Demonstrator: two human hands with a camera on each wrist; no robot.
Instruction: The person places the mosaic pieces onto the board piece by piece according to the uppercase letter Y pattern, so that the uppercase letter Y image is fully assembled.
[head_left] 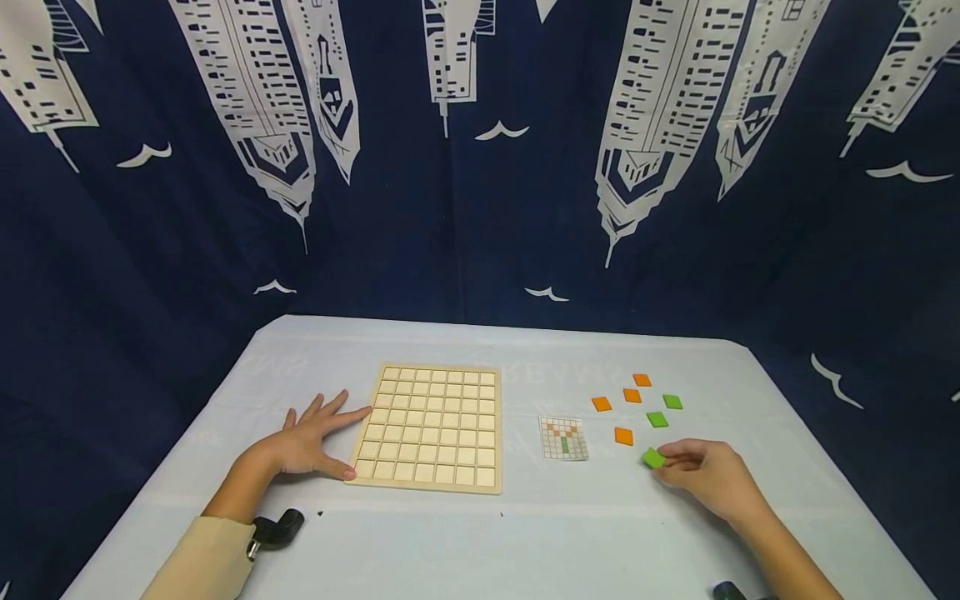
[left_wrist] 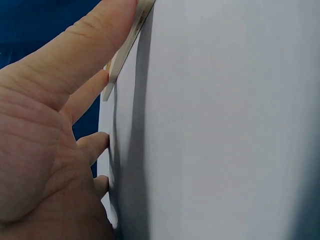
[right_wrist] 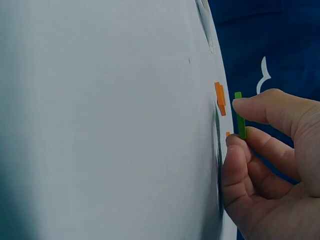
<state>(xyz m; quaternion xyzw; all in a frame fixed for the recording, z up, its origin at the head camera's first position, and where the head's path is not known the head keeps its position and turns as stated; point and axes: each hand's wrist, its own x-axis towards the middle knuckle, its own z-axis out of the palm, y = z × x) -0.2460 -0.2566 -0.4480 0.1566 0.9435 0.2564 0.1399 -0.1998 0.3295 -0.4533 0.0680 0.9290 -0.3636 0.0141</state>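
Note:
A pale wooden grid board (head_left: 430, 427) lies flat on the white table, its square cells all bare wood. My left hand (head_left: 307, 442) is spread at the board's left side, thumb and index finger touching its edge; in the left wrist view the thumb (left_wrist: 95, 45) meets the board's edge (left_wrist: 122, 55). Over the table's right part, my right hand (head_left: 708, 475) pinches a green square tile (head_left: 653, 458) between thumb and fingers. The right wrist view has this green tile (right_wrist: 241, 117) edge-on, off the tabletop. Between board and tiles lies a small pattern card (head_left: 564, 439) printed with orange and green squares.
Beyond the right hand lie loose green tiles (head_left: 657, 419) and several orange tiles (head_left: 624, 436). A dark blue curtain (head_left: 465, 208) with white building prints hangs behind the table (head_left: 420, 542). A black wrist device (head_left: 277, 529) sits at the left sleeve.

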